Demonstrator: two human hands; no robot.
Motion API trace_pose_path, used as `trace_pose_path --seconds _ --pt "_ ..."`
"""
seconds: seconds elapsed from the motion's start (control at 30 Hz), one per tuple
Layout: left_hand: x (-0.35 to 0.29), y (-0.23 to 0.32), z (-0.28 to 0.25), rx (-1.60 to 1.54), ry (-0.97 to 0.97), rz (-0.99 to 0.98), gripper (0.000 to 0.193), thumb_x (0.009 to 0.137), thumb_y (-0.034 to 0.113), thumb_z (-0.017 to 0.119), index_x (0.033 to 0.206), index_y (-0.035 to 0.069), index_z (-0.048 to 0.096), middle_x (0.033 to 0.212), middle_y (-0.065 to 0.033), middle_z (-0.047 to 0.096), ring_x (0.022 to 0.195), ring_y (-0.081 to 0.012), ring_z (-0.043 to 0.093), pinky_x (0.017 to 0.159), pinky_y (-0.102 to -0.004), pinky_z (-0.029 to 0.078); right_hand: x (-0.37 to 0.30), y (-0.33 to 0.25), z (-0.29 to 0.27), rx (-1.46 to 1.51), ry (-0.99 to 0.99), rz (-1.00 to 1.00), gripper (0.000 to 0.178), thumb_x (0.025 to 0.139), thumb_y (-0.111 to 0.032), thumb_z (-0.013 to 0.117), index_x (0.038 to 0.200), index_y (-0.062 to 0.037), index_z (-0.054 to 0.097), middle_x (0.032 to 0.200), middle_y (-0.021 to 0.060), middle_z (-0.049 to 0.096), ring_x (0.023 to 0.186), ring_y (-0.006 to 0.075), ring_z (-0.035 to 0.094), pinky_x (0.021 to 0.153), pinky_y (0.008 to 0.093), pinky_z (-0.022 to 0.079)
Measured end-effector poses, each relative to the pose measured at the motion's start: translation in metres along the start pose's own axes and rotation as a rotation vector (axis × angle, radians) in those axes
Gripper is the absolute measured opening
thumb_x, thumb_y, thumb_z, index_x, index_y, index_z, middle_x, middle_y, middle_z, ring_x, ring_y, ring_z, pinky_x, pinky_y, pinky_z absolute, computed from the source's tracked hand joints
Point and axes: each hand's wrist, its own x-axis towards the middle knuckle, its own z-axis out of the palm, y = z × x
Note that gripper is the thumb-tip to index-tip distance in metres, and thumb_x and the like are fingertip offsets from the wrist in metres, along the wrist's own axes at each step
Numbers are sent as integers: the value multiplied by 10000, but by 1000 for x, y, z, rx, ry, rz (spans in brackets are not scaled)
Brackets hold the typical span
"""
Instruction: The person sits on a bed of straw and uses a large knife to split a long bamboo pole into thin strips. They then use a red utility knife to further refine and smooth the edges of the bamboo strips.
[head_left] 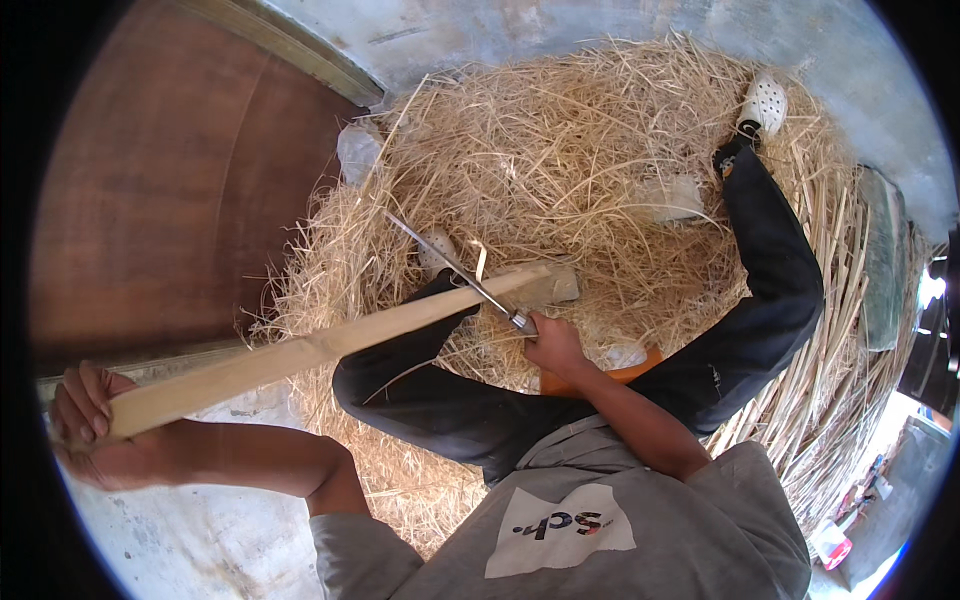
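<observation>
1. The left hand [88,425] is clenched around the near end of a long pale wooden plank [310,350], fingers curled over its top edge, at the lower left of the view
2. The plank runs up and to the right from that hand, across the person's bent left leg, and its far end lies on a grey stone block [552,288] in the straw
3. The right hand [553,345] grips the handle of a hacksaw [455,268], fist closed, just beside the plank's far end
4. The saw's thin metal blade slants up and to the left from the hand and crosses the plank near its far end, touching the wood
5. The person sits in a large heap of dry straw [560,150], legs in dark trousers spread apart, the right leg stretched toward the upper right and ending in a white perforated clog [765,103]
6. An orange object [620,375] shows partly under the right forearm; what it is cannot be told
7. A brown wooden panel [170,190] stands at the left beyond the straw
</observation>
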Motion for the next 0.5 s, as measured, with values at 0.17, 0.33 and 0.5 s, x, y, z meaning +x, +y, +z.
trace_pose_path --seconds 0.17,0.33,0.5 --pt "13 -1 -22 -165 -160 -84 178 796 62 541 682 71 405 554 -5 314 477 -102 293 488 -236 269 -29 -70 -41 77 -44 -180 379 669 -132 663 1030 -57 578 723 184 650 688 398 651 665 496 524" --pt "12 4 -6 -167 -201 -69 219 813 101 542 671 85 375 556 -5 308 480 -101 285 486 -240 270 -1 -3 2 98 106 -204 391 652 -135 672 1034 -99 600 708 172 650 712 372 660 655 483 525" --pt "4 -12 -3 277 -72 90 218 836 120 532 700 89 364 567 -7 294 491 -102 271 469 -254 260 7 18 -7 -114 5 18 355 683 -138 662 1032 -99 606 735 174 655 705 387 654 658 486 528"
